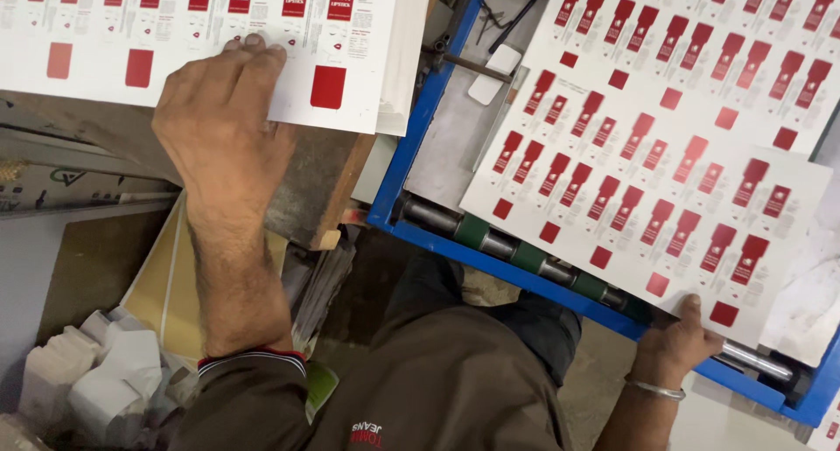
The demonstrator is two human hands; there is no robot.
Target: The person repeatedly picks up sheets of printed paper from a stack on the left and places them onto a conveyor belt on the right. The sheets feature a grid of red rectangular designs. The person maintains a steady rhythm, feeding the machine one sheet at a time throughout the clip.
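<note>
2 hands, 2 printed sheets.
My left hand lies flat, fingers together, on the far-left stack; my right hand pinches the near-right sheet edge over the blue tray. I'd better slide it squarely.

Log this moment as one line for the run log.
left hand: flat on printed sheet stack | right hand: pinching corner of printed sheet on blue feed table | rollers: exposed

A blue metal frame edges the machine, with a steel roller bearing green rings along its near side. Crumpled white paper scraps lie at lower left beside a yellow board.
</note>
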